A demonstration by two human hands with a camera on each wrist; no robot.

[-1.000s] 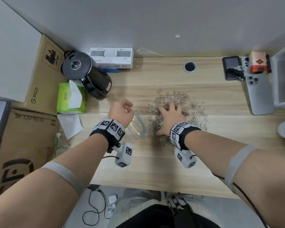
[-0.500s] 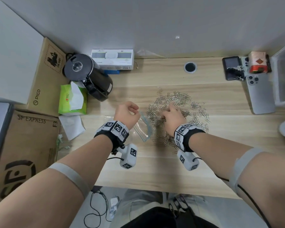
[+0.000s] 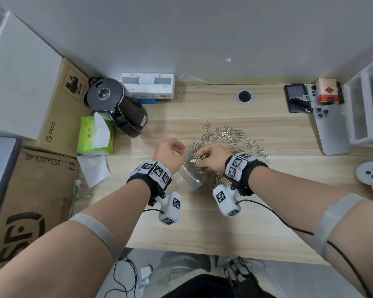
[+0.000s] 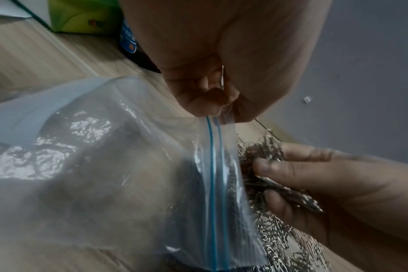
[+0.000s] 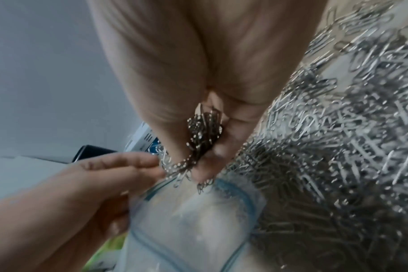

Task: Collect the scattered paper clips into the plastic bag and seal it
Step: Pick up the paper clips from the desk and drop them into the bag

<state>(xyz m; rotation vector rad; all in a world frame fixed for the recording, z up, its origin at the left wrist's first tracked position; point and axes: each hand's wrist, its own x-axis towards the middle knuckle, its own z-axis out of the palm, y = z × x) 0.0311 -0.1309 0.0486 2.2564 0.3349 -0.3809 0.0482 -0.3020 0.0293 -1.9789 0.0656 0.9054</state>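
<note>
Now clips met bag.
Left hand (image 3: 169,152) pinched the plastic bag (image 4: 128,165) rim; right hand (image 3: 211,157) clutched paper clips (image 5: 204,128) at its mouth.

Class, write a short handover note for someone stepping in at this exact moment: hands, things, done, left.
Left hand pinches the zip-lock bag by its rim, mouth held open.
Right hand grips a bunch of paper clips right at the bag's mouth.
Done: one handful gathered; none seen inside the bag.
Left: drop this handful in, gather the pile of paper clips on the desk, seal the bag.
</note>
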